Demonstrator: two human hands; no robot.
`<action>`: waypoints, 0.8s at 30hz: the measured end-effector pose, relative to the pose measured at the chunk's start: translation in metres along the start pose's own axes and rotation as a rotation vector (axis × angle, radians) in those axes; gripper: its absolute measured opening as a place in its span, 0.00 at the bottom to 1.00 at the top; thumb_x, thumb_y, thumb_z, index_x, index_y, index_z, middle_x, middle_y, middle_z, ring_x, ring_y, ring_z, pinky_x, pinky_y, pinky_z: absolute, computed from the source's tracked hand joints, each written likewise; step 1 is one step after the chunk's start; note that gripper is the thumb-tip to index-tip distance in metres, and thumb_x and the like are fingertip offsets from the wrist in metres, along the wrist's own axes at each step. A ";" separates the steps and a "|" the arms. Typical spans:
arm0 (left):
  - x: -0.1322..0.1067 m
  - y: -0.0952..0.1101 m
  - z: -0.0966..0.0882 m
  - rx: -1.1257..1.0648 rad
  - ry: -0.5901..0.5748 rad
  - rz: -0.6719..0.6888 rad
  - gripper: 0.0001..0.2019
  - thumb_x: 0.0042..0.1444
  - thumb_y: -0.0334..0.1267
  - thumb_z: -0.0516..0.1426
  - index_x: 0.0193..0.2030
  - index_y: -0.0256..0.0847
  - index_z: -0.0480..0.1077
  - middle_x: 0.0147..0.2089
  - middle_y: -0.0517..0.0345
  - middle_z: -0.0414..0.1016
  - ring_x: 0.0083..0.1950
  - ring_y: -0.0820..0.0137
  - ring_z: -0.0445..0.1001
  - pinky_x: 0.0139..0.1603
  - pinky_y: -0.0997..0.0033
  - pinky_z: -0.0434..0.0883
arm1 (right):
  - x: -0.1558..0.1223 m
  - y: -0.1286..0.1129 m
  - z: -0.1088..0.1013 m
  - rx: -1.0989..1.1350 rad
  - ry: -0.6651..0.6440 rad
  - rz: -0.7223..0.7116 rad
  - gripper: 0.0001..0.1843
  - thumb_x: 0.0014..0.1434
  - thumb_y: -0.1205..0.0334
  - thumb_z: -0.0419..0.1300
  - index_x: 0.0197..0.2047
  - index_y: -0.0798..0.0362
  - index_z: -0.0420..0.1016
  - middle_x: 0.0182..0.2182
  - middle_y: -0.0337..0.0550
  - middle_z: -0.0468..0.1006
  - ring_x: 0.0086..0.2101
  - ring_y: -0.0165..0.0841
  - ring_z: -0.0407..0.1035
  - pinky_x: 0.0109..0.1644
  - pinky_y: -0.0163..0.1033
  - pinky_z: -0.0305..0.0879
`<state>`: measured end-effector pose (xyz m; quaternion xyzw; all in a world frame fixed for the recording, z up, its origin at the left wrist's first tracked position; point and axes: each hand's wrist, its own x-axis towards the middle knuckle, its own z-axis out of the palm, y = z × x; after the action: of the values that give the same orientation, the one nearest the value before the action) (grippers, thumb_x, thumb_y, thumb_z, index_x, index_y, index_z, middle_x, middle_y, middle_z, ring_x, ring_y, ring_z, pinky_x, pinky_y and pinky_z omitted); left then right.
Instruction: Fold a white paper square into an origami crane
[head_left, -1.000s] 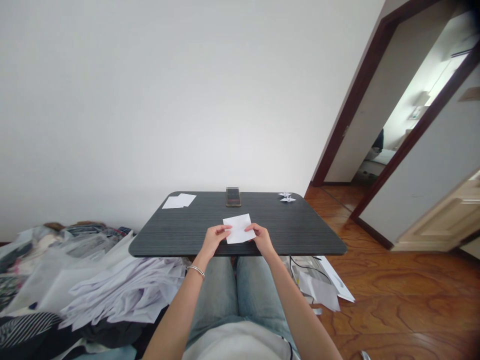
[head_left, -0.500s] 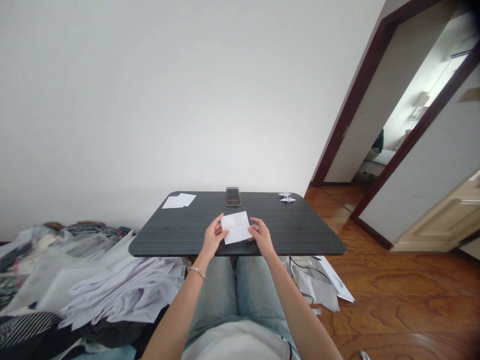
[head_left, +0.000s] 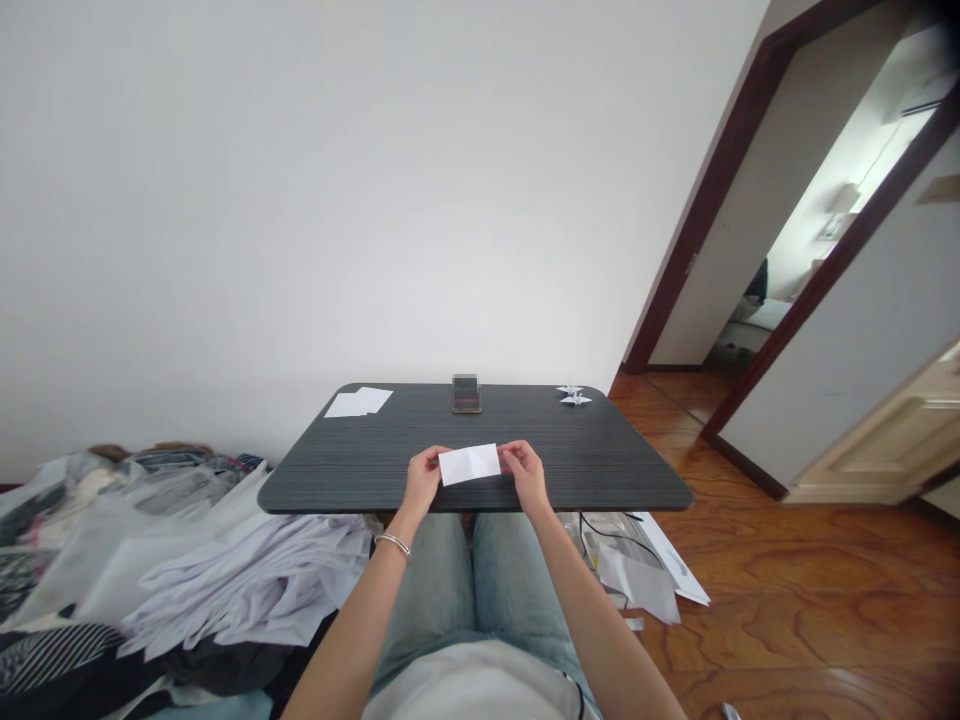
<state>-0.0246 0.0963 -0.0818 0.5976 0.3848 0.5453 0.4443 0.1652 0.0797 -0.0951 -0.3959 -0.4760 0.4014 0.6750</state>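
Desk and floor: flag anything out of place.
The creased white paper between the left hand and right hand looks fine. The odd spot: loose papers and a black cable lie untidily on the wood floor below the desk, as if dropped.

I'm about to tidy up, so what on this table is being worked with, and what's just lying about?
In use: folded white paper, left hand, right hand.
Lying about: phone, paper cranes, loose white sheets.
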 end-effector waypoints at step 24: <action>0.000 0.002 -0.003 -0.024 0.194 0.124 0.18 0.49 0.42 0.59 0.48 0.40 0.70 0.48 0.51 0.70 0.36 0.72 0.69 0.36 0.73 0.68 | -0.001 0.001 0.001 -0.033 -0.052 0.058 0.12 0.46 0.53 0.64 0.29 0.53 0.73 0.19 0.37 0.73 0.21 0.30 0.67 0.26 0.35 0.66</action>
<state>-0.0274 0.0957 -0.0794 0.5595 0.3817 0.6314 0.3775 0.1637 0.0792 -0.0959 -0.4102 -0.4883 0.4228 0.6438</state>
